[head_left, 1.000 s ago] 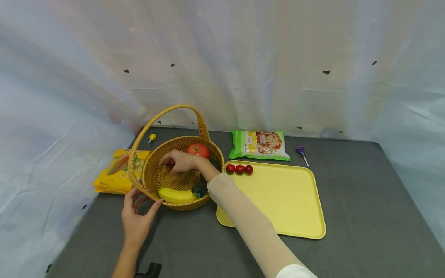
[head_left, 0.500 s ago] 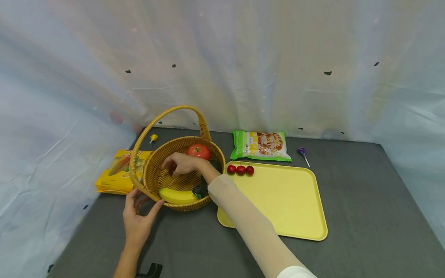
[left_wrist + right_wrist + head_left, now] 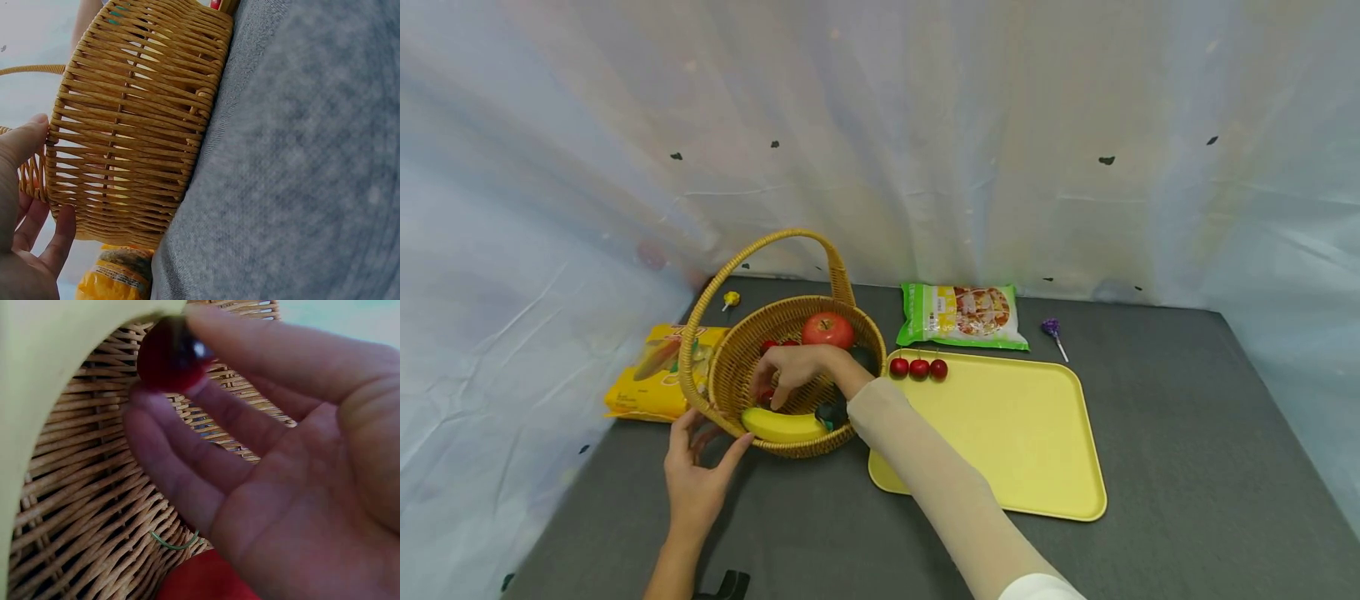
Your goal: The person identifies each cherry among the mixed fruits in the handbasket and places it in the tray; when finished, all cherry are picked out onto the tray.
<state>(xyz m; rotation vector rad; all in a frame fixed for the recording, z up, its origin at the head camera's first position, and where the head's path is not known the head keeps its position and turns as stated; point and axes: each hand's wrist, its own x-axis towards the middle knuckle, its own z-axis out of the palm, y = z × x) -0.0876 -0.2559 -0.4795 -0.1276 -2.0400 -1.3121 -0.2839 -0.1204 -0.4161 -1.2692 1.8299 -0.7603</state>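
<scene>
In the head view, my right hand (image 3: 793,371) reaches into a woven basket (image 3: 730,367) with a tall handle. The right wrist view shows its thumb and fingers pinching a dark red cherry (image 3: 165,359). My left hand (image 3: 696,479) holds the basket's near left rim by the handle's foot, thumb on the rim and fingers beneath, as the left wrist view shows. A banana (image 3: 782,425) lies along the basket's near side and a red apple (image 3: 827,330) at the back. Small red cherries (image 3: 767,346) show behind my right hand. Dark shapes by my right wrist are partly hidden.
A yellow tray (image 3: 1015,433) right of the basket bears 3 cherries (image 3: 918,369) at its far left corner. Behind it lies a green food packet (image 3: 964,316), with a purple lollipop (image 3: 1052,332) to the right. A yellow packet (image 3: 655,375) and yellow lollipop (image 3: 731,299) lie left.
My right hand has shifted slightly lower and nearer inside the basket, uncovering red cherries behind it. The left hand stays on the rim.
</scene>
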